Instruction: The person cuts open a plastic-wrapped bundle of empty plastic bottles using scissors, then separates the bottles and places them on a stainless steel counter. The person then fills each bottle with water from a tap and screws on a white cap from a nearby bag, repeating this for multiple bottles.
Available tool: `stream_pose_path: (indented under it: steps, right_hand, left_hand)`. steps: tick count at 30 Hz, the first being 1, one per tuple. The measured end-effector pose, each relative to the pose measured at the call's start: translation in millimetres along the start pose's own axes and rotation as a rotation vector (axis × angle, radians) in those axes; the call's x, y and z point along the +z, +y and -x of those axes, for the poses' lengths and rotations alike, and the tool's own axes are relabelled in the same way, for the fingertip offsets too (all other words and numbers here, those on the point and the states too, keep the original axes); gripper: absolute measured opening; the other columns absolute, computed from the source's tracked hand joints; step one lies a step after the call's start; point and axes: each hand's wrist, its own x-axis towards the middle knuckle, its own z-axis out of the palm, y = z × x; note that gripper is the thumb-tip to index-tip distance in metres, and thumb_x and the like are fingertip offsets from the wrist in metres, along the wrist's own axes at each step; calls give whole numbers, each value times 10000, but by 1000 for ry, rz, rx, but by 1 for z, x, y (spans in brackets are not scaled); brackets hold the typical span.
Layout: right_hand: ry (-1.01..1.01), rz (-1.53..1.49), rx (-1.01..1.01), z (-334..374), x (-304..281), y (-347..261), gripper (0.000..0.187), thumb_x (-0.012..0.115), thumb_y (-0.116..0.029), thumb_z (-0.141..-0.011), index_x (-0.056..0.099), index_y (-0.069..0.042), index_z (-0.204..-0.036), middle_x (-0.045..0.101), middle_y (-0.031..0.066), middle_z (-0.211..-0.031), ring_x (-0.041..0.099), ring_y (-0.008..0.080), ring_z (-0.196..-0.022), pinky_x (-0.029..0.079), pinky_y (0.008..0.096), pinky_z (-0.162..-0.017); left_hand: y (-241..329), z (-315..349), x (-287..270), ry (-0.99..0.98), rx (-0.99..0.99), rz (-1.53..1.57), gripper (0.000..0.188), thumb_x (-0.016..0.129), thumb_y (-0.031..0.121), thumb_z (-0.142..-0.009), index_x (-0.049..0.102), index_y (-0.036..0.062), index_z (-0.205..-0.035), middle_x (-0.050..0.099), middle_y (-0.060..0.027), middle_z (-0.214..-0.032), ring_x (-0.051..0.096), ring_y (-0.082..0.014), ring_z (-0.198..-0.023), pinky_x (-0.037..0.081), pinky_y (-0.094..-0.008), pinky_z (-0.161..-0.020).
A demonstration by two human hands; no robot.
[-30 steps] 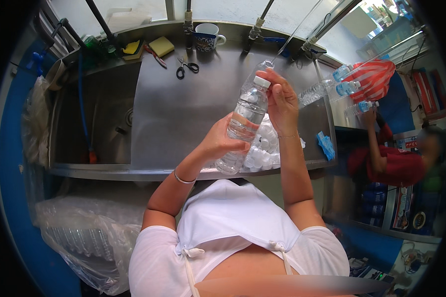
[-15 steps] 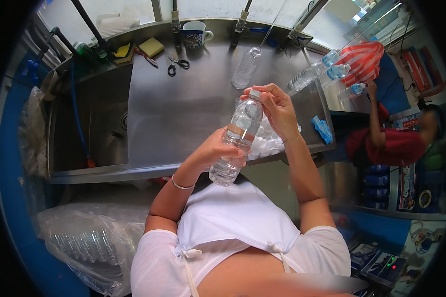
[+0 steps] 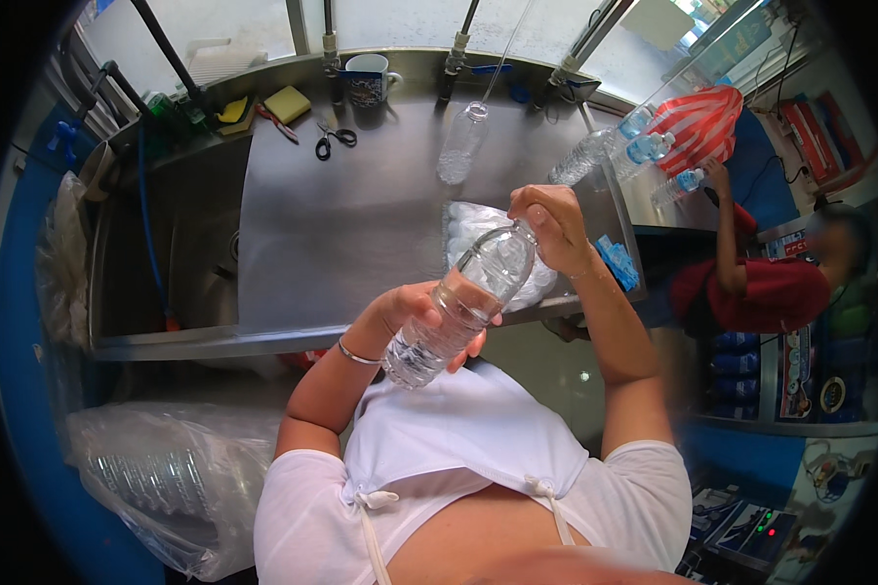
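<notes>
A clear plastic bottle (image 3: 483,278) full of clear liquid is held tilted in front of my chest, its top leaning right. My left hand (image 3: 412,310) wraps round its lower body from the left, fingertips showing on the far side. Over its neck my right hand (image 3: 554,226) is closed like a fist, hiding the cap. Just behind the bottle, a clear bag of white caps (image 3: 473,222) lies at the counter's front edge. Farther back, another clear bottle (image 3: 461,146) stands with a thin tube running down to its mouth.
Scissors (image 3: 336,142), red-handled pliers (image 3: 279,124), a sponge (image 3: 288,101) and a mug (image 3: 368,82) sit along the back of the steel counter (image 3: 312,234). A sink (image 3: 180,234) is at left. A blue packet (image 3: 617,261) lies right. A co-worker (image 3: 751,283) touches bottles there.
My right hand has gone from a fingertip hold on the white cap to a closed grip over the bottle's top. The bottle has tilted further and come lower, uncovering more of the cap bag.
</notes>
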Motion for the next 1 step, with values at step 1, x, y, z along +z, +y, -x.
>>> stream_pose_path:
  steps: [1]
  right_hand:
    - [-6,8,12,3,-2,2,542,438,-473,-1011,596,-8,-781,455,73,-607,462,210,-524,371,360,-528]
  left_hand:
    - [6,1,-3,166,-41,-235,928,785,351,-642,389,-99,-1350,639,-283,-1002,711,-370,-758,610,-440,-626]
